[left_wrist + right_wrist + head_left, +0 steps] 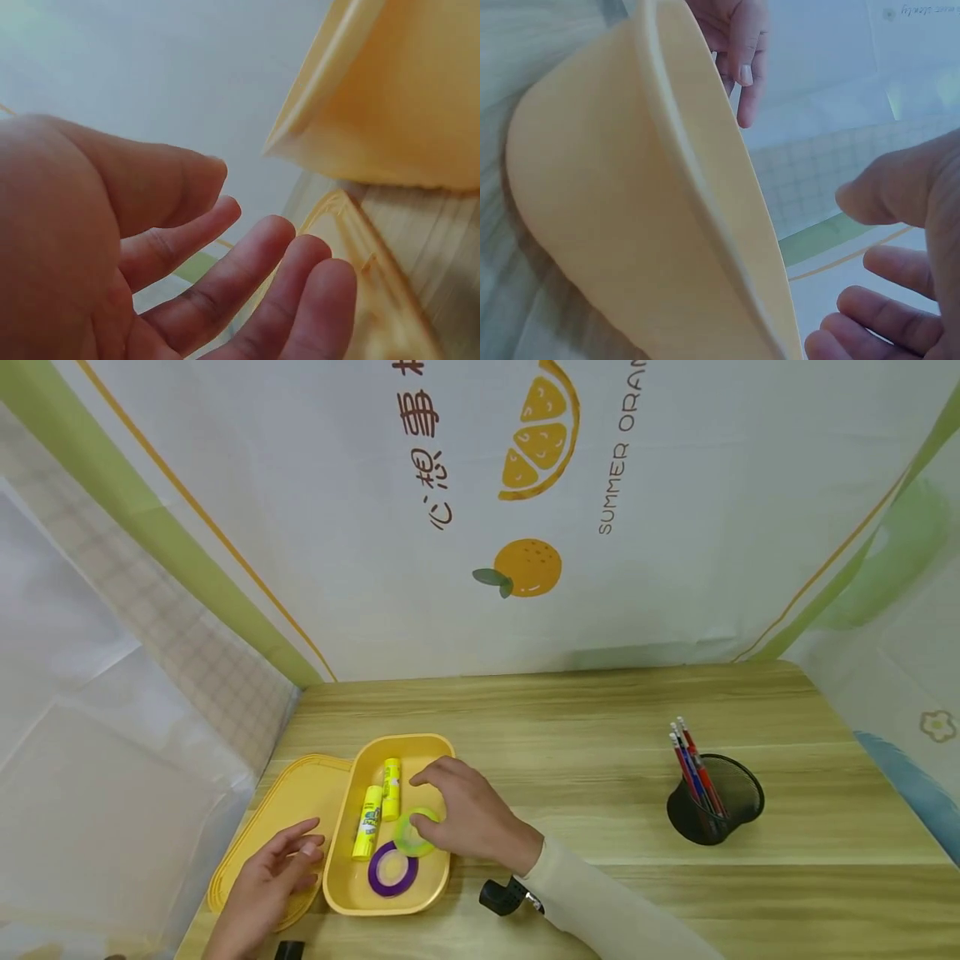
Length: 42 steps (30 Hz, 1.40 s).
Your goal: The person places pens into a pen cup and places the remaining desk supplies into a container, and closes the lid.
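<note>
My right hand hovers over the right rim of a yellow plastic box, thumb and fingers apart with nothing between them. In the right wrist view, that hand is above the box wall. Inside the box lie two yellow glue sticks, a purple tape roll and a light green tape roll, which my thumb overlaps in the head view. My left hand, fingers loosely bent and holding nothing, is over the yellow lid left of the box.
A black mesh pen holder with several pencils stands at the right of the wooden table. A printed white curtain hangs behind the table's far edge.
</note>
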Each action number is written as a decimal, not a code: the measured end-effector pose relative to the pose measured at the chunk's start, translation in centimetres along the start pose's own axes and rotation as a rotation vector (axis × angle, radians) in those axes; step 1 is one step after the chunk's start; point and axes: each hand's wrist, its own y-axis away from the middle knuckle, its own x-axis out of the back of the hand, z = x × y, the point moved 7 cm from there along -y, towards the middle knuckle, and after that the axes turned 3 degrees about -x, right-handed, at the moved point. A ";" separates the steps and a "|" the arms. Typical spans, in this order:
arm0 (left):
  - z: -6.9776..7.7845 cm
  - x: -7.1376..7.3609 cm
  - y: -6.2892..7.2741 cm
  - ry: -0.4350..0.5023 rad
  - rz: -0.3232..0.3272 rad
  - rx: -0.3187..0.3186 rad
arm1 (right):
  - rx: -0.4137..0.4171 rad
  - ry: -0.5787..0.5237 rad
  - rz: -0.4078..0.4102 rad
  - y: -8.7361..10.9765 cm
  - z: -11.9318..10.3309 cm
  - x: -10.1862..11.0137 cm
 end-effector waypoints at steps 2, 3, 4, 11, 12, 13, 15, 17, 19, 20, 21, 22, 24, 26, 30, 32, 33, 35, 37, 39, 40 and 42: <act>0.0 0.5 -0.1 -0.001 0.010 -0.020 | 0.006 -0.013 0.011 0.4 0.1 0.3; 0.1 0.7 -0.2 -0.006 0.016 -0.032 | 0.013 -0.016 0.018 0.6 0.2 0.4; 0.1 1.0 -0.3 -0.009 0.021 -0.043 | 0.019 -0.019 0.021 0.7 0.2 0.5; 0.3 3.2 -1.5 -0.072 0.046 -0.133 | 0.028 -0.032 0.059 2.1 0.7 0.8; 0.2 3.5 -1.6 -0.081 0.044 -0.139 | 0.022 -0.043 0.060 2.3 0.8 0.8; 0.1 3.8 -1.7 -0.085 0.046 -0.145 | 0.015 -0.053 0.060 2.6 0.8 0.8; -0.1 4.5 -1.9 -0.091 0.050 -0.143 | -0.009 -0.084 0.053 3.0 1.1 0.6; -0.5 5.1 -2.1 -0.096 0.054 -0.130 | -0.038 -0.121 0.036 3.4 1.3 0.4; -1.0 5.8 -2.2 -0.099 0.057 -0.106 | -0.066 -0.160 0.021 3.7 1.6 0.1; -1.2 6.1 -2.2 -0.105 0.059 -0.093 | -0.081 -0.185 0.014 3.9 1.7 0.0; -1.4 6.5 -2.2 -0.115 0.064 -0.084 | -0.093 -0.210 0.009 4.1 1.9 -0.1; -1.6 6.8 -2.3 -0.130 0.072 -0.078 | -0.105 -0.229 0.006 4.2 2.0 -0.3; -1.8 7.5 -2.3 -0.163 0.085 -0.064 | -0.125 -0.260 0.002 4.5 2.2 -0.5; -2.0 8.0 -2.5 -0.194 0.090 -0.050 | -0.135 -0.279 -0.001 4.7 2.3 -0.7; -2.6 8.7 -2.9 -0.204 0.066 0.027 | -0.137 -0.281 -0.003 5.0 2.5 -1.1; -3.0 9.0 -2.9 -0.202 0.055 0.077 | -0.135 -0.289 -0.003 5.1 2.6 -1.2; -3.2 9.1 -2.9 -0.200 0.051 0.101 | -0.135 -0.297 -0.003 5.1 2.7 -1.2; -3.6 9.4 -2.9 -0.203 0.052 0.131 | -0.140 -0.313 -0.007 5.2 2.8 -1.4; -4.1 9.7 -2.8 -0.210 0.057 0.150 | -0.144 -0.324 -0.011 5.2 2.9 -1.4; -4.5 9.9 -2.9 -0.219 0.054 0.165 | -0.146 -0.331 -0.014 5.3 3.0 -1.5; -4.7 10.0 -2.9 -0.220 0.053 0.172 | -0.147 -0.333 -0.015 5.3 3.0 -1.5; -5.0 10.1 -3.0 -0.229 0.051 0.186 | -0.144 -0.342 -0.015 5.4 3.0 -1.5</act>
